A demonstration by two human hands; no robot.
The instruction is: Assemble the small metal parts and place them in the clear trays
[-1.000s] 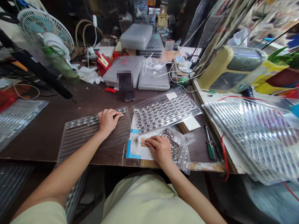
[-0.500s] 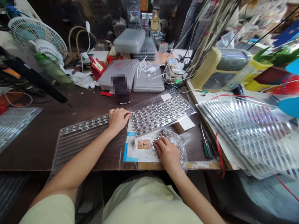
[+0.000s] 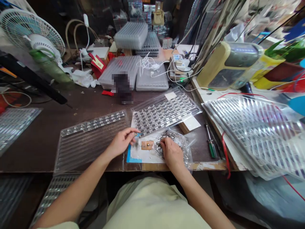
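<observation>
My left hand (image 3: 122, 141) is closed in a pinch on a small part (image 3: 135, 134), too small to name, beside the lower left corner of a clear ribbed tray (image 3: 166, 111) filled with rows of small black-and-silver parts. My right hand (image 3: 173, 154) has its fingertips pressed together over a pile of small shiny metal pieces (image 3: 160, 148) in a clear plastic bag (image 3: 189, 149); what they grip is hidden. Between my hands lies an orange-brown block fixture (image 3: 147, 145) on a white board (image 3: 135, 152) edged with blue tape. A second ribbed tray (image 3: 85, 148) on the left has filled rows along its far side.
A green-handled screwdriver (image 3: 211, 143) lies right of the bag. Stacked clear trays (image 3: 257, 133) overhang the right side, with a red cord (image 3: 223, 152) nearby. Behind are closed trays (image 3: 152, 79), white cables (image 3: 150, 65) and a pixelated dark object (image 3: 122, 86). A fan (image 3: 35, 38) stands back left.
My left hand has moved from the far edge between the two trays toward me, down to the near corner of the right tray. My right hand stays at the metal pieces.
</observation>
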